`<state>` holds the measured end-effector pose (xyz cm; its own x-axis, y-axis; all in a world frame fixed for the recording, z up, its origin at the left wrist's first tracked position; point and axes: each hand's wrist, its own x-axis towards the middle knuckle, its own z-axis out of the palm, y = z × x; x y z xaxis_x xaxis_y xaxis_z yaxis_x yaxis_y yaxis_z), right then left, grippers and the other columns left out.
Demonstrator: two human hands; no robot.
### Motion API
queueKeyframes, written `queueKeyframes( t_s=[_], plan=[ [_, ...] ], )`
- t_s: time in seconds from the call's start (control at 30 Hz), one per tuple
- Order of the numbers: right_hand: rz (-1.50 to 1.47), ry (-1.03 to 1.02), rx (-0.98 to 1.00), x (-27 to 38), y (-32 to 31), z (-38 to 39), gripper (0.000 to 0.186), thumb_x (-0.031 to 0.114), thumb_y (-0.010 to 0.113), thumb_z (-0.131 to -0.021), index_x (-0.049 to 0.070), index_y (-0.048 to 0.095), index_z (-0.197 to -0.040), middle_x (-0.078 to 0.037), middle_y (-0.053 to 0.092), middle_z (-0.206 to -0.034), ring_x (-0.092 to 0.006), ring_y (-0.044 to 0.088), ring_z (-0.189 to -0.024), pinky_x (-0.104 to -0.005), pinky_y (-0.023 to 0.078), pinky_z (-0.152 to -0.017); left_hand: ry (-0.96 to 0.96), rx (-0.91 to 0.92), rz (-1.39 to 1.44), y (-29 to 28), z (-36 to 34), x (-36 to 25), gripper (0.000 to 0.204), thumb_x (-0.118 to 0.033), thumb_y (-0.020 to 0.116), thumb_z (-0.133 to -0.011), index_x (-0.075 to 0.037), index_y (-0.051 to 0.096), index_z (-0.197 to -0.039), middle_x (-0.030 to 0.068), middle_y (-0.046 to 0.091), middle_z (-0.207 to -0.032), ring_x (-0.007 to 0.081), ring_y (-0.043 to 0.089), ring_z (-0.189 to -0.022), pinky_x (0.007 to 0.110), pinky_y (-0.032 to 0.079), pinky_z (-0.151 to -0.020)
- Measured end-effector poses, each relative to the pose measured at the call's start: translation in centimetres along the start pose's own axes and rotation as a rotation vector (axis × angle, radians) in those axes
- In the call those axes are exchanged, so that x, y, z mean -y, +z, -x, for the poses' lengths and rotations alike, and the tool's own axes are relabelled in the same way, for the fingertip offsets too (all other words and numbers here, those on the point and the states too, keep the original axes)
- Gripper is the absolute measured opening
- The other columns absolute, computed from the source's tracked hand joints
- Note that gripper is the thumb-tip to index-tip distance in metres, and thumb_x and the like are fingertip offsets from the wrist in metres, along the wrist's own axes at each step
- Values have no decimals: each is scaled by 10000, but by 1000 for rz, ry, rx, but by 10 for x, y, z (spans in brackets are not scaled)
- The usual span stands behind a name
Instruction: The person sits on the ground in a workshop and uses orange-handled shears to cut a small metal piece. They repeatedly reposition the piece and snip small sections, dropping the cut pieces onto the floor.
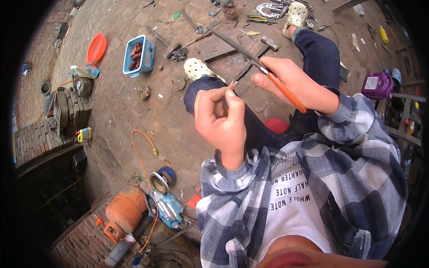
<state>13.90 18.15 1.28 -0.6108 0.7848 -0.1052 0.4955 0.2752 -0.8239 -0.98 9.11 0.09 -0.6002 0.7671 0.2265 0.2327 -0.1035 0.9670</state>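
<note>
In my right hand (290,82) is a file with an orange handle (287,92). Its long, dark, tapering blade (237,46) points away to the upper left. My left hand (221,120) is closed in a pinch, thumb against fingers, on a small copper-coloured piece (233,85) whose tip sticks out above the thumb. The file blade stays apart from this piece. Both hands are raised over my knees. On the ground beyond them lies a hammer (269,43), its handle partly behind my hands.
A flat metal plate (218,48), another hammer (172,49) and green-handled pliers (259,19) lie on the ground ahead. To the left stand a blue basin (147,58) with reddish-brown pieces and an orange basin (96,48). An orange gas cylinder (127,207) with a hose and a purple jug (377,85) flank me.
</note>
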Motion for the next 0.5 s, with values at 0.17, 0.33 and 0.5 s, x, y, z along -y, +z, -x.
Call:
queueKeyframes(
  t_s=[0.17, 0.33, 0.5],
  plan=[
    [-235, -51, -91, -5, 6, -1, 470, 429, 674, -865, -8, 522, -786, -89, 473, -628, -135, 452, -578, -313, 406, -544, -169, 64, 352, -4, -3, -6, 71, -28, 614, -905, 33, 588, -882, -5, 579, -809, 15, 469, -675, 165, 353, -584],
    [-477, 102, 57, 19, 7, -2, 234, 187, 672, -886, 5, 540, -952, 0, 521, -806, -85, 494, -755, -253, 418, -684, -205, 25, 378, 1, -3, 3, 120, -90, 624, -905, 25, 612, -873, -35, 513, -687, 5, 350, -550, 190, 232, -493],
    [-749, 53, -53, 20, 18, -8, 209, 145, 693, -837, -6, 566, -906, -20, 578, -793, -87, 553, -771, -251, 456, -702, -174, 65, 296, 4, 2, -4, 65, -29, 623, -887, 32, 601, -881, -37, 528, -753, 0, 386, -606, 167, 289, -538]
  ],
)
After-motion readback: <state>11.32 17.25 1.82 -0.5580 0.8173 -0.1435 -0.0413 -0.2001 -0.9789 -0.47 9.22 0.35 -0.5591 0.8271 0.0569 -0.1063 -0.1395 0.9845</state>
